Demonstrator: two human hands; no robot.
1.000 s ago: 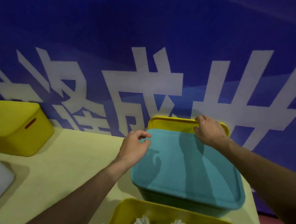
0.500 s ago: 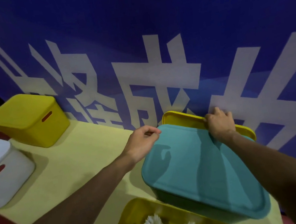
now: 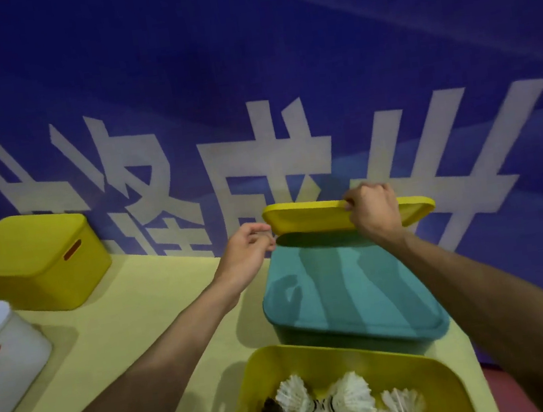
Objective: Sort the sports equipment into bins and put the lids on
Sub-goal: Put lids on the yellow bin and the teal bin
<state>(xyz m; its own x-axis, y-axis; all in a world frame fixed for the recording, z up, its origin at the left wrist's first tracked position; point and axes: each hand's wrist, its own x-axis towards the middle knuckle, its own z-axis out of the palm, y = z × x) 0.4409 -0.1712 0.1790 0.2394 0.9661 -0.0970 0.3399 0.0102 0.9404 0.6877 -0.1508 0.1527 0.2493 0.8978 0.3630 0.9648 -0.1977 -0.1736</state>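
Shuttlecocks (image 3: 327,406) lie in the open bin (image 3: 317,352) nearest. Past the teal bin (image 3: 344,300), the lid (image 3: 306,216) has risen from behind it to over its far edge, gripped by the right hand (image 3: 373,213). The left hand (image 3: 245,254) curls beside the lid's corner, contact unclear.

The right hand (image 3: 372,209) grips a yellow lid (image 3: 316,215), held tilted over the far edge of a lidded teal bin (image 3: 343,293). The left hand (image 3: 247,254), fingers curled, is just beside the lid's left corner; contact unclear. Nearer, an open yellow bin (image 3: 317,355) holds shuttlecocks (image 3: 350,394).
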